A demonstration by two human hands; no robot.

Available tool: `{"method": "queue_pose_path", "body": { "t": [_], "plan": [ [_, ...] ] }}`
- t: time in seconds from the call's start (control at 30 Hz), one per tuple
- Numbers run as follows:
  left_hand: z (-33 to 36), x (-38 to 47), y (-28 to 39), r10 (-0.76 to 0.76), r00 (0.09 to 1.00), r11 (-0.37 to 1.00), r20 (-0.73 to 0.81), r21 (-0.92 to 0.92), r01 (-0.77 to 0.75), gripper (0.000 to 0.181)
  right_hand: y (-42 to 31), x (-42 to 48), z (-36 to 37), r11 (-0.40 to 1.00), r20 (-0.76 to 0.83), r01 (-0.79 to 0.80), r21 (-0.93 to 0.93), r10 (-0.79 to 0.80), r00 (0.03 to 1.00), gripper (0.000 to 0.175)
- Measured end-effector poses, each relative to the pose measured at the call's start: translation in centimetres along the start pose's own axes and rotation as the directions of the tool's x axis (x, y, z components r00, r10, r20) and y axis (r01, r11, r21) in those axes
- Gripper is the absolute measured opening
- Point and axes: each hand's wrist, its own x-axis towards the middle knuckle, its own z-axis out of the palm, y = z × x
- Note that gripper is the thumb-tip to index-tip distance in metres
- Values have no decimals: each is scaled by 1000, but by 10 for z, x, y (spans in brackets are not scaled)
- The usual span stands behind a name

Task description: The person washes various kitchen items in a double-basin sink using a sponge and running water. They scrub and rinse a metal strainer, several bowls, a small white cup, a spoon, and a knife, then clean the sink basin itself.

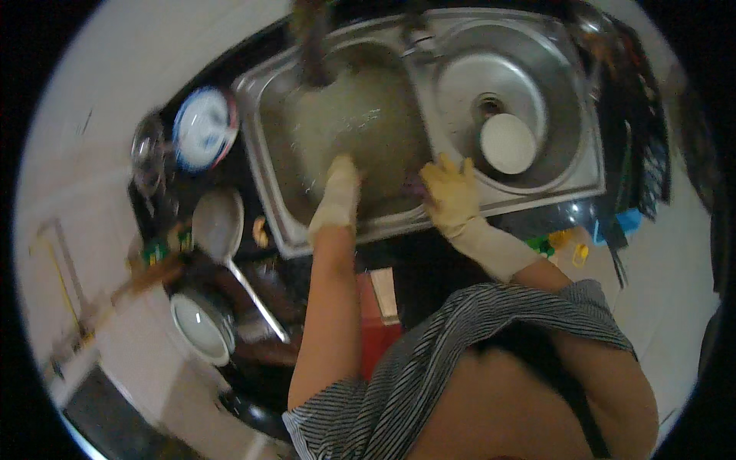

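My left hand (339, 187), in a pale yellow rubber glove, reaches into the left basin (269, 172) of a stainless steel double sink. Its fingers dip into cloudy water (351, 115), so their grip is hidden. My right hand (454, 192), gloved too, lies over the near part of the divider between the basins, fingers spread. A blurred purple thing (413, 187) shows at its left side; whether the hand holds it is unclear. In the round right basin (560, 126), a white round dish (508, 144) sits beside the drain (490, 104).
A blurred dark faucet (310, 46) overhangs the left basin. Left of the sink are a blue-and-red-rimmed plate (205, 129), a large metal ladle (221, 221) and a white bowl (202, 329). A red object (374, 339) lies by my left forearm. Blurred utensils (609, 46) line the right side.
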Motion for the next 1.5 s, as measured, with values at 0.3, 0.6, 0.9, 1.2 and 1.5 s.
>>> {"method": "queue_pose_path", "body": {
  "t": [0.3,0.6,0.9,1.2,1.5],
  "plan": [
    [-11,-50,-33,-267,891,392,-366,-886,-247,25,-13,4,-13,999,9,42,-6,-42,999,36],
    [-34,-106,-45,-354,558,895,-750,-446,-32,31,-12,-1,-7,998,21,66,-20,-66,998,38],
    [-88,-104,-54,-562,823,-740,-85,-393,-546,21,-8,-1,3,980,-24,187,-69,-189,982,37],
    [14,-197,-31,-220,184,931,-958,-262,-253,25,-13,-3,-12,977,52,207,-43,-204,978,33],
    [55,-172,-39,-171,567,985,-806,-121,125,10,-18,-3,-19,892,253,450,-35,-428,868,35]
  ]
}}
